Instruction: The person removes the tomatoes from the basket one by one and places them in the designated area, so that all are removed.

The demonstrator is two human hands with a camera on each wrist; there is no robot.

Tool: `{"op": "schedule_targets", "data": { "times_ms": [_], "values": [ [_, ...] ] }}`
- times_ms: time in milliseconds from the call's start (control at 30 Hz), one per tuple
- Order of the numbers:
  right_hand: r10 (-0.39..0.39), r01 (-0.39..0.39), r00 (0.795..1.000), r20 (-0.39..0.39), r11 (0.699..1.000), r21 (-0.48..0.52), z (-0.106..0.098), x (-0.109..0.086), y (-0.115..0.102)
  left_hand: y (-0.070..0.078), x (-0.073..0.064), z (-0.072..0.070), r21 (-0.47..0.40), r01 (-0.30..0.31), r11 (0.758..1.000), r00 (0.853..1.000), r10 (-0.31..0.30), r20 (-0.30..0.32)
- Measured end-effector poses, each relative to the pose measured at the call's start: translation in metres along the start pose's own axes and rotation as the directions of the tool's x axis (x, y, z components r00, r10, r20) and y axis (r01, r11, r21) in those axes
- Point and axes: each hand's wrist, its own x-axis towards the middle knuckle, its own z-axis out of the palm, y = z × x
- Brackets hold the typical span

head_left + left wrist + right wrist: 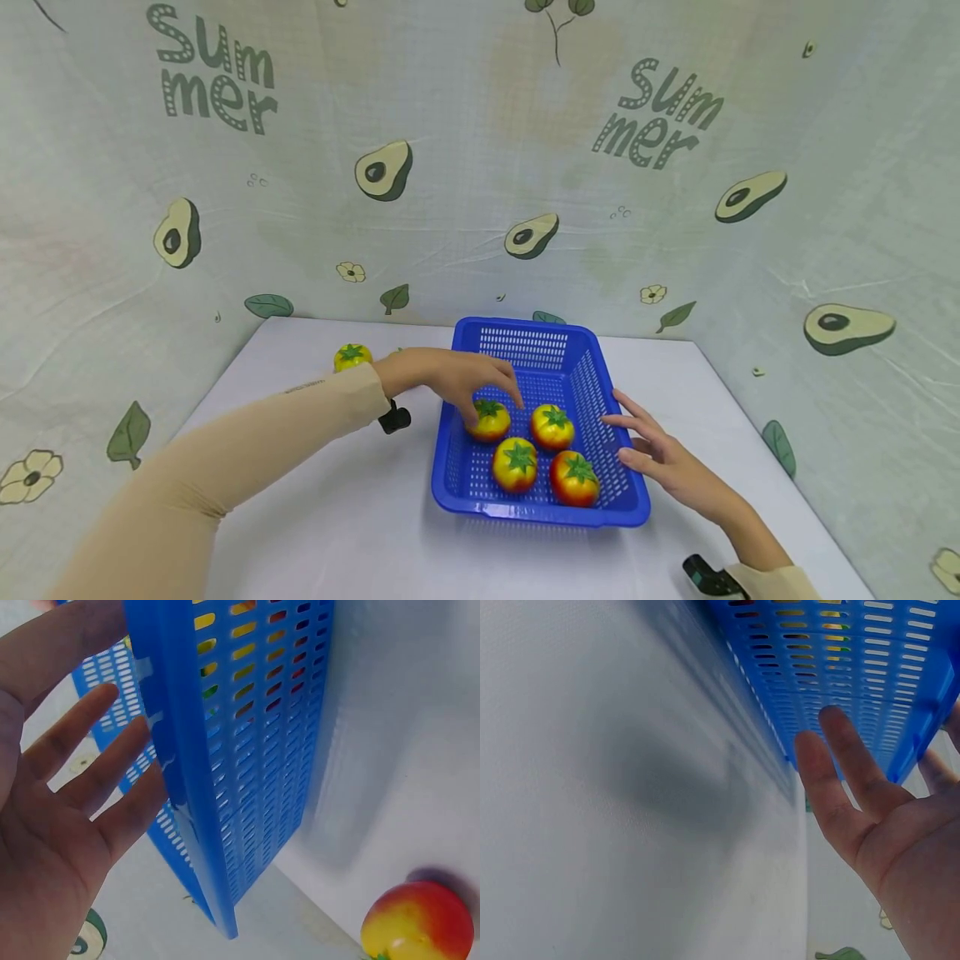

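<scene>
A blue plastic basket (540, 518) stands on the table with several yellow-and-red tomatoes in it, green leaves on top. My left hand (468, 377) reaches over the basket's left rim, fingers spread, above the rear-left tomato (491, 422). Its thumb overlaps that tomato's left edge in the head view. In the left wrist view the left fingers are apart, partly behind the basket's rim. My right hand (667, 462) is at the right side of the basket, its fingertips at the rim and its fingers loosely extended beside the slotted wall (840, 667).
Outside the basket, a tomato (352, 357) sits on the table at the back left, beyond my left forearm. The white table (360, 517) ends at a cloth backdrop (450, 167) printed with avocados and leaves.
</scene>
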Motion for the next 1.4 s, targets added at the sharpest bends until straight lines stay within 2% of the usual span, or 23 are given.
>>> {"op": "schedule_targets", "data": {
  "times_ms": [267,500,767,1033,1400],
  "values": [
    [0.002,-0.002,1.000,-0.003,1.000,-0.004,0.000,-0.001,-0.002,0.000,0.010,0.006,0.009,0.011,1.000,0.998,-0.012,0.059],
    [-0.003,0.003,1.000,0.003,1.000,-0.012,0.001,-0.001,-0.001,-0.006,0.013,0.014,0.057,0.026,0.998,0.997,-0.030,0.072],
    [-0.003,0.003,1.000,0.001,1.000,-0.007,0.000,-0.001,-0.003,-0.011,0.019,0.018,0.074,0.015,0.997,0.995,-0.022,0.101],
    [-0.006,0.006,1.000,0.009,1.000,-0.005,0.000,-0.001,-0.006,-0.010,0.021,0.019,0.105,0.008,0.994,0.995,-0.019,0.100],
    [-0.007,0.008,1.000,0.010,1.000,-0.019,0.000,0.000,-0.002,-0.012,0.020,0.018,0.064,-0.009,0.998,0.996,0.003,0.090]
  ]
}}
